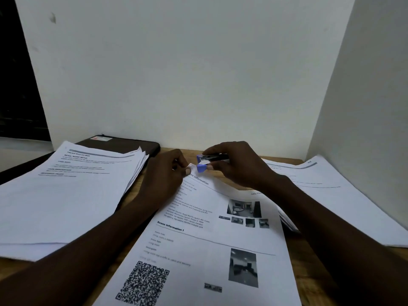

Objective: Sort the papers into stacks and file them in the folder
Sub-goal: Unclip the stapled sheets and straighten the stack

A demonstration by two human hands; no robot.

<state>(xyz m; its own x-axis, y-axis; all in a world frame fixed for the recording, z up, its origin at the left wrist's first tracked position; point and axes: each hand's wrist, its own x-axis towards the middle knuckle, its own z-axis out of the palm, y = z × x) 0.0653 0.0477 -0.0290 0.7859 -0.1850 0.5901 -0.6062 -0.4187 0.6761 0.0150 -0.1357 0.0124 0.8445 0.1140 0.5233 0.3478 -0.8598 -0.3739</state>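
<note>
Starting from my left, one sorted stack (72, 195) of printed sheets lies fanned at its top edge, resting partly on the dark folder (123, 144), which lies shut at the back of the wooden table (187, 150) with only its far corner and label showing. My left hand (165, 173) comes next: its thumb and fingertips pinch the top corner of the middle set of papers (209, 239), lifting that corner a little off the table. Just beside it, the small blue-and-black stapler (209, 161) has its mouth at that same corner, and my right hand (234, 164) grips it, fingers curled over its top. Whether the stapler already bites the paper I cannot tell, since the corner is small and partly hidden. Farther right a third stack (331, 195) lies flat near the wall panel. I judge the step in hand to be binding this middle set, with sorting largely done and filing not begun. The next move calls for seating the corner fully in the stapler's mouth, edges flush, and one firm squeeze, then clearing the left stack off the folder to open it.
</note>
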